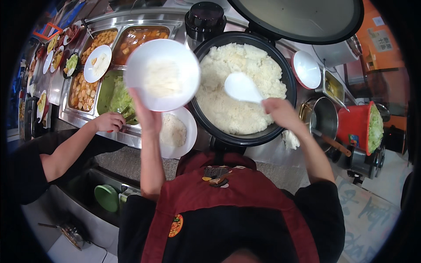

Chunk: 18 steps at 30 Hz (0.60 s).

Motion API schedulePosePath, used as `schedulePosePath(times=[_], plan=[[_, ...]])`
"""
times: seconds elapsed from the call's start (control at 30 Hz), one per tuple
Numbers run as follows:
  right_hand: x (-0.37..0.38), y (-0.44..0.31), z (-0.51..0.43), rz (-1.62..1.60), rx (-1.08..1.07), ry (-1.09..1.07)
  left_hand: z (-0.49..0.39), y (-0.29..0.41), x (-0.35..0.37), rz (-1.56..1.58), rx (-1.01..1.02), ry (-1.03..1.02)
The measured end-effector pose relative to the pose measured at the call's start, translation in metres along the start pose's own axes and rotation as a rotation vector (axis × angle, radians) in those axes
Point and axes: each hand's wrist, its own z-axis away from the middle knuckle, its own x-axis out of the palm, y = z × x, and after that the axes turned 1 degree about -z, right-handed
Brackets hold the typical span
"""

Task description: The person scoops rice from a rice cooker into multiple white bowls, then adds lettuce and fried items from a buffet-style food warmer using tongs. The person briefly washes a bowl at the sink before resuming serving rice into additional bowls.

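My left hand (146,116) holds up a white bowl (189,74) by its near rim. Some cooked rice (164,77) lies in the bowl, blurred by motion. In my right hand (279,111) is a white rice paddle (241,87), its broad blade over the rice (240,111) in a large black rice cooker (291,95). The cooker's lid (296,19) stands raised at the back. Below the bowl, a white plate (190,131) carries a mound of rice (173,130), partly covered by the bowl and my forearm.
A co-worker's hand (110,122) grips tongs (126,115) at a pan of shredded cabbage (121,97). Steel pans of stew (139,41) line the counter at left. Stacked bowls (306,69), a steel pot (324,115) and a red bucket of cabbage (353,128) stand at right.
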Motion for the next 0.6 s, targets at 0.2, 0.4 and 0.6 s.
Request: schedulePosePath(times=[0.2,0.4,0.6], plan=[[0.12,0.035,-0.1,0.343,-0.194,0.023,0.02,0.043,-0.032,0.005,0.056,0.121],[0.097,0.016,-0.148,0.449,-0.56,-0.328,0.045,0.046,-0.035,0.037,0.034,0.242],[0.086,0.014,-0.145,0.432,-0.657,-0.533,0.056,0.042,-0.031,0.075,0.041,0.251]])
